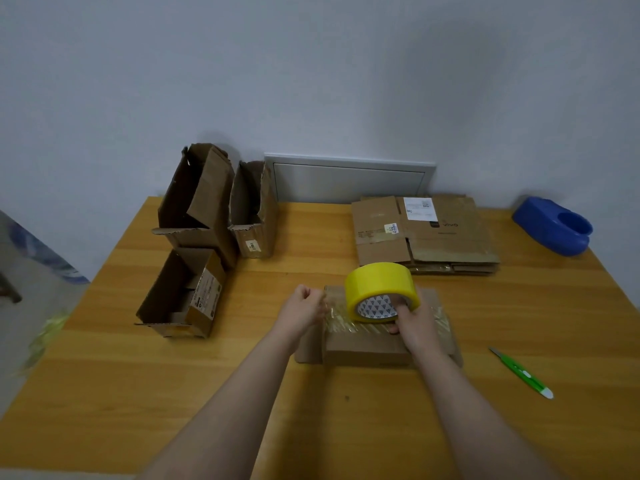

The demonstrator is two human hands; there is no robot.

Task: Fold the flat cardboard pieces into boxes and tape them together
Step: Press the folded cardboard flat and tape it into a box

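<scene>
A closed brown cardboard box [367, 351] lies on the wooden table [346, 427] in front of me, with shiny clear tape across its top. My right hand [414, 325] grips a yellow tape roll [381, 291] with fingers through its core, holding it just above the box. My left hand [303, 308] pinches the loose end of the tape at the box's left edge. A strip of tape stretches between my two hands.
A stack of flat cardboard pieces [426, 233] lies at the back right. Three folded open boxes [194, 244] stand at the back left. A green utility knife [523, 374] lies to the right. A blue plastic container [554, 230] sits at the far right edge.
</scene>
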